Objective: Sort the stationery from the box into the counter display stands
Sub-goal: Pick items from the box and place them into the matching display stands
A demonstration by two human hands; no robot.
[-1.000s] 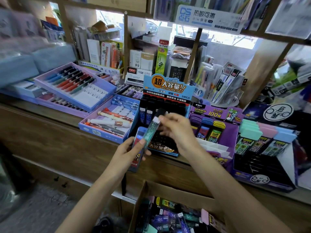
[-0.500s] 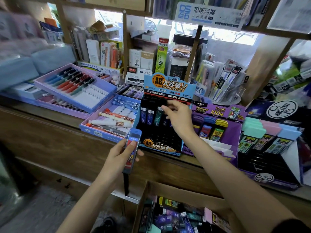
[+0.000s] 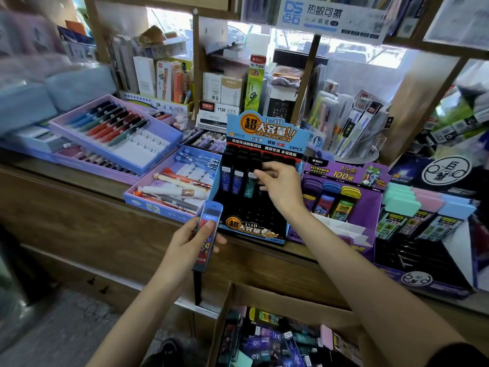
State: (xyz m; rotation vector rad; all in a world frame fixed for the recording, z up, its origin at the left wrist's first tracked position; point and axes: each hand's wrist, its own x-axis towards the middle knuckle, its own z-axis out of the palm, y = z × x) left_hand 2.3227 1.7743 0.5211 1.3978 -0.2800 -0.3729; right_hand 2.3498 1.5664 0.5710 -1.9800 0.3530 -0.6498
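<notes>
A black and blue lead-refill display stand (image 3: 251, 215) sits on the wooden counter. Two dark blue lead cases (image 3: 231, 181) stand in its top row, with a teal lead case (image 3: 250, 186) beside them. My right hand (image 3: 280, 186) reaches over the stand, and its curled fingertips pinch the teal case's black cap. Lower left, in front of the counter edge, my left hand (image 3: 185, 245) grips a flat blue lead case (image 3: 210, 229) with a red picture on it. The open cardboard box (image 3: 264, 294) below holds several more cases.
A purple 100-lead stand (image 3: 370, 207) is right of the black one, then a dark stand with pastel erasers (image 3: 423, 205). Left are a blue tray of correction tapes (image 3: 137, 200) and purple pen trays (image 3: 169, 144). Shelves crowd the back.
My right hand took the teal case from beside my left hand to the stand's top row and set it into a slot. My left hand lowered slightly with the blue case.
</notes>
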